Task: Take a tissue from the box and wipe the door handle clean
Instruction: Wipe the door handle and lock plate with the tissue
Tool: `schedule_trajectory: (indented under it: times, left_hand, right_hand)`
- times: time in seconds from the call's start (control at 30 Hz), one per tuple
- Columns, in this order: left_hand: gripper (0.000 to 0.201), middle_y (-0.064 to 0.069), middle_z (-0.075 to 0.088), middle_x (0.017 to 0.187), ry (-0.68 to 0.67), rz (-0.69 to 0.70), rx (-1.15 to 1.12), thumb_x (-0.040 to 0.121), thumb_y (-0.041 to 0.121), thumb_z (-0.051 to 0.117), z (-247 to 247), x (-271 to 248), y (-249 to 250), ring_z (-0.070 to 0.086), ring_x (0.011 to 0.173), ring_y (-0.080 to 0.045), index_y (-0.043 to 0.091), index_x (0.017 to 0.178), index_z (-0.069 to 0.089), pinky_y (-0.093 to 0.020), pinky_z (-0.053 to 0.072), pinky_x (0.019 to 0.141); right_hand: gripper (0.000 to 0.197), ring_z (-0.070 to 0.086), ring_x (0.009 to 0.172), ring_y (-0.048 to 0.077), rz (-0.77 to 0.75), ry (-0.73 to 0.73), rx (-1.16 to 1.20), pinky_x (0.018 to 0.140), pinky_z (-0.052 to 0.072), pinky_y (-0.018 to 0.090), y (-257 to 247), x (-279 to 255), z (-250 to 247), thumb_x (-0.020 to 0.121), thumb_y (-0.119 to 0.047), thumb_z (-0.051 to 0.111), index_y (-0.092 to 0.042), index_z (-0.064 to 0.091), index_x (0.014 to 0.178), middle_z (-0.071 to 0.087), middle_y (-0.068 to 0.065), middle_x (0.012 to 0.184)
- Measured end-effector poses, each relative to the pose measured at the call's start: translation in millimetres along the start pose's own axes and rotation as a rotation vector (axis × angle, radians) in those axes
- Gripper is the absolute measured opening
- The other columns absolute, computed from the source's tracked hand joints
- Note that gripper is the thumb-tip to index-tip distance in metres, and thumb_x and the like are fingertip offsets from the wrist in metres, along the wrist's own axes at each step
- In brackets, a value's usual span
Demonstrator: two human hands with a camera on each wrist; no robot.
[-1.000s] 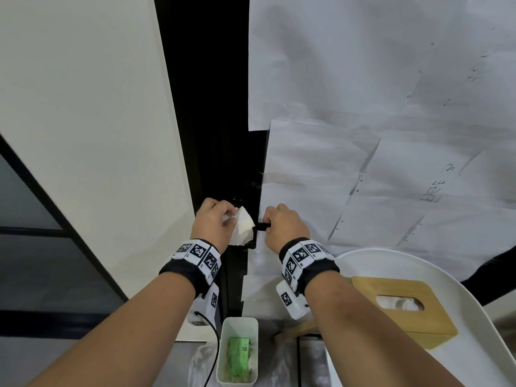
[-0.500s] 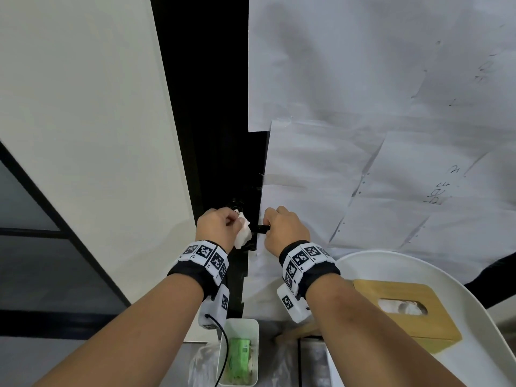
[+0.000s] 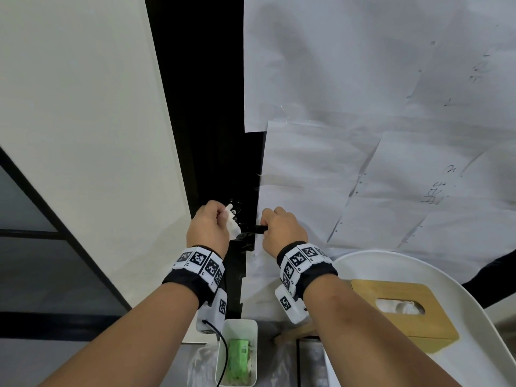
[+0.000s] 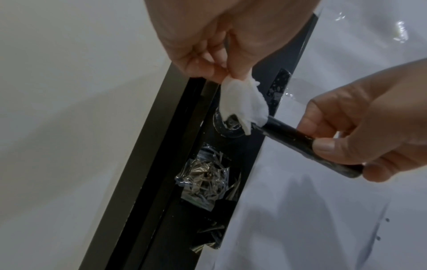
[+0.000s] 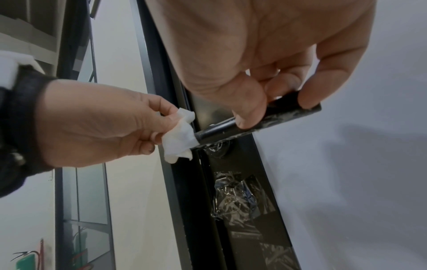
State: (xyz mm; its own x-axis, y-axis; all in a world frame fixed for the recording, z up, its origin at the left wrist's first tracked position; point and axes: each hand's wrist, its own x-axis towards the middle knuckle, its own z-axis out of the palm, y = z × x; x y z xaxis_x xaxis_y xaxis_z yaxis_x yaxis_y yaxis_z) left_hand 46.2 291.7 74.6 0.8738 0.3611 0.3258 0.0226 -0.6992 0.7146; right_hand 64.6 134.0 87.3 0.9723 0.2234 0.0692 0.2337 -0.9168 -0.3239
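While the right hand [image 3: 282, 230] is curling its fingers and thumb around the free end of the black door handle [image 4: 307, 144], the left hand [image 3: 208, 229] is pinching a crumpled white tissue [image 4: 242, 102] against the handle's inner end by the door.

surface: white round table [image 3: 474, 356] – lower right, beside the papered door | on it: wooden tissue box [image 3: 402, 328] – lying flat, white tissue showing in its oval slot | table's near edge cut off by frame
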Motion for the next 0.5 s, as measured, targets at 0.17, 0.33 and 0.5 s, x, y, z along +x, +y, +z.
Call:
schedule_trajectory:
  times: [0.17,0.33,0.5]
  left_hand:
    - [0.015,-0.005,0.057,0.098,0.011,0.040,-0.053,0.094,0.008,0.051,-1.9,7.5,-1.1,0.054,0.081,-0.019,0.013,0.097,0.065,-0.026,0.041,0.069]
    - [0.025,0.001,0.055,0.103,-0.044,0.124,-0.071,0.091,-0.003,0.048,0.7,13.9,5.7,0.051,0.087,-0.009,0.009,0.089,0.070,0.002,0.033,0.068]
    - [0.020,0.009,0.050,0.101,-0.048,0.130,-0.086,0.093,0.003,0.050,3.5,20.3,11.8,0.048,0.087,-0.004,0.009,0.094,0.069,0.008,0.032,0.072]
  right_hand:
    - [0.024,0.048,0.097,0.025,0.006,-0.002,0.001,0.064,0.041,0.034,0.3,-0.7,0.7,0.083,-0.006,0.052,-0.020,0.050,0.103,0.050,0.004,0.104]
    - [0.025,0.048,0.097,0.025,0.002,0.005,-0.002,0.064,0.044,0.035,0.6,-1.4,1.7,0.083,-0.006,0.052,-0.020,0.050,0.103,0.050,0.004,0.104]
    - [0.022,0.047,0.095,0.025,-0.005,0.012,-0.001,0.065,0.045,0.036,1.5,-1.4,2.1,0.084,-0.007,0.052,-0.020,0.049,0.101,0.050,0.004,0.103]
